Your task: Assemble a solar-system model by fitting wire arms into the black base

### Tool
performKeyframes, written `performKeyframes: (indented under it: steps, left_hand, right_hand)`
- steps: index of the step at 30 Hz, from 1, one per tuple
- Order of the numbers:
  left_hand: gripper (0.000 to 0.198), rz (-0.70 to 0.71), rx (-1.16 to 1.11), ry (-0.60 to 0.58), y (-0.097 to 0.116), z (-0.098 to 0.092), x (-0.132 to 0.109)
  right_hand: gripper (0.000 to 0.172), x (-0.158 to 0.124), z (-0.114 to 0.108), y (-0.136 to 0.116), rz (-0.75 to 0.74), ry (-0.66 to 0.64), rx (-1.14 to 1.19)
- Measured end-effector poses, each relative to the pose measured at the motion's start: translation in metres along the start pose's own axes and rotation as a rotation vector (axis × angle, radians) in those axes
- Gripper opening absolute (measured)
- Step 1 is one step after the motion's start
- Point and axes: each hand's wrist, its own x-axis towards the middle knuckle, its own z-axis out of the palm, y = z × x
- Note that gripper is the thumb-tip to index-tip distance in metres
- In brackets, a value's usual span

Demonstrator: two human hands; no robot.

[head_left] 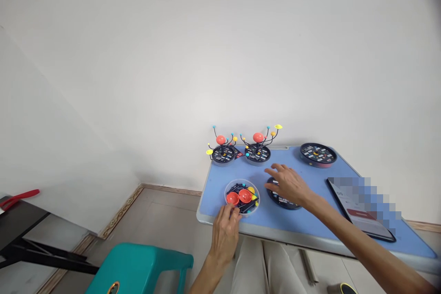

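A clear plastic bowl [228,183] near the table's front edge holds two red half-balls [245,196], black rods and small yellow and blue pieces. My left hand [225,227] is at the bowl's near rim, its bent fingers closed on the edge. To the right of the bowl, a round black base [284,204] with printed labels lies on the table. Over this base is my right hand [287,183], its fingers spread and nothing visible in them. It partly covers the base; whether it touches it I cannot tell.
Two solar system models [257,154] with red balls on curved arms stand at the back left of the blue table [213,188]. A round printed case [319,155] lies at the back right. A tablet [358,211] rests on the right; a teal stool [127,266] stands left.
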Motion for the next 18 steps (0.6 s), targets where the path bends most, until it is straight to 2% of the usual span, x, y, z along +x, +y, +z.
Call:
performKeyframes:
  steps: [2, 4, 8, 10, 13, 18]
  left_hand:
    - [0.026, -0.013, -0.03, -0.004, -0.003, -0.001, 0.001]
    - [0.028, -0.019, -0.051, -0.014, -0.005, -0.002, 0.002]
    - [0.03, -0.014, -0.057, -0.028, -0.009, -0.003, 0.002]
    - [0.03, -0.014, -0.058, -0.037, -0.01, -0.004, 0.001]
    - [0.031, -0.014, -0.073, -0.047, -0.014, -0.005, 0.001]
    - [0.032, -0.007, -0.121, -0.051, -0.018, -0.006, -0.001]
  right_hand:
    - [0.031, 0.001, -0.003, -0.022, -0.162, 0.029, 0.089]
    - [0.025, 0.004, 0.001, -0.046, -0.287, -0.022, 0.141]
    - [0.021, 0.018, 0.018, -0.075, -0.331, -0.113, 0.073]
    - [0.023, 0.026, 0.022, -0.077, -0.325, -0.153, 0.057]
    - [0.027, 0.034, 0.018, -0.07, -0.301, -0.144, 0.059]
    - [0.024, 0.025, 0.004, -0.059, -0.289, -0.125, 0.085]
